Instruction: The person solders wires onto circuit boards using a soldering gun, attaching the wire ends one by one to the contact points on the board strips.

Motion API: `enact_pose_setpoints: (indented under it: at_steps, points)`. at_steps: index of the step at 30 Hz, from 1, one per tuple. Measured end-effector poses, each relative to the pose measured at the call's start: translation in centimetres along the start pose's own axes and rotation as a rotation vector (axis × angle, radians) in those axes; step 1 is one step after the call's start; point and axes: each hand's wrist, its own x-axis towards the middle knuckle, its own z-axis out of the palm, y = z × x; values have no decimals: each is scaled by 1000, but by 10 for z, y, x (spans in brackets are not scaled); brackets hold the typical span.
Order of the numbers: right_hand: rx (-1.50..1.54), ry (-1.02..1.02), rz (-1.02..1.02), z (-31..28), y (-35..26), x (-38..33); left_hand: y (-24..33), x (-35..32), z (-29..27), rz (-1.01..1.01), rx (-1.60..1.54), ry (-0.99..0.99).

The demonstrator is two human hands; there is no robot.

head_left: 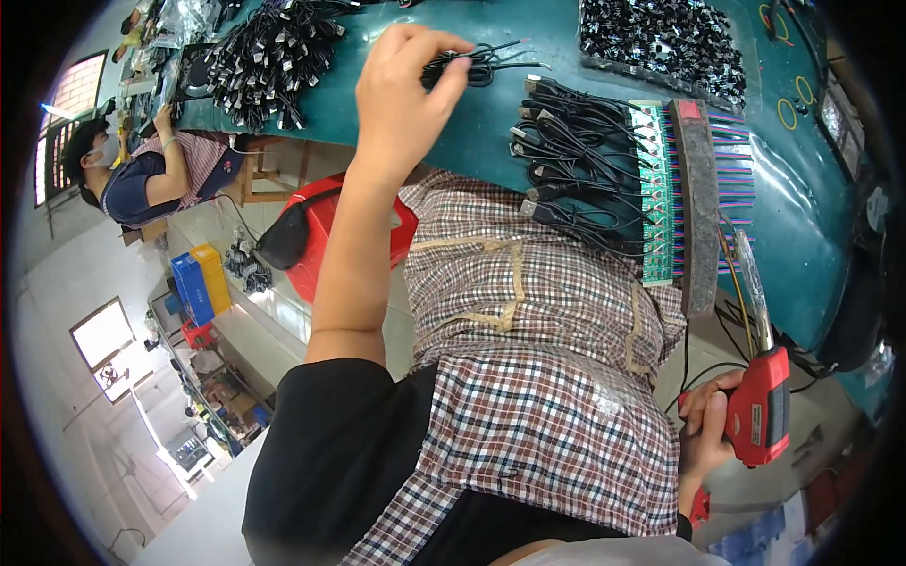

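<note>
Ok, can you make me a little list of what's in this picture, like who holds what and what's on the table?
left hand: pinches a small black cable bundle above the table
right hand: grips a red gun-shaped tool, low beside the lap
table: teal top
in front: green circuit boards in a row, with black cables attached
far side: pile of black cables, tray of black parts
lap: checked apron
nearby: another person seated at the table
</note>
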Motion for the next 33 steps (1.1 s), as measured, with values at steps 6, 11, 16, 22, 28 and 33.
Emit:
enact_pose_setpoints:
  at_steps: [6,11,16,22,28,33]
  points:
    - [-15,13,-30,4,0,-3,39,17,12,54,-5,-239]
    - [8,53,-27,3,5,-6,24,9,35,-22,-247,37]
    - [9,24,-11,2,5,-5,28,17,25,46,-98,14]
    - [-20,54,-8,2,3,-5,22,23,30,-232,-269,128]
    - [-31,-20,-97,0,11,0,47,33,-8,-162,-505,334]
    - [-33,29,-58,7,5,-1,124,-10,-5,116,-385,-226]
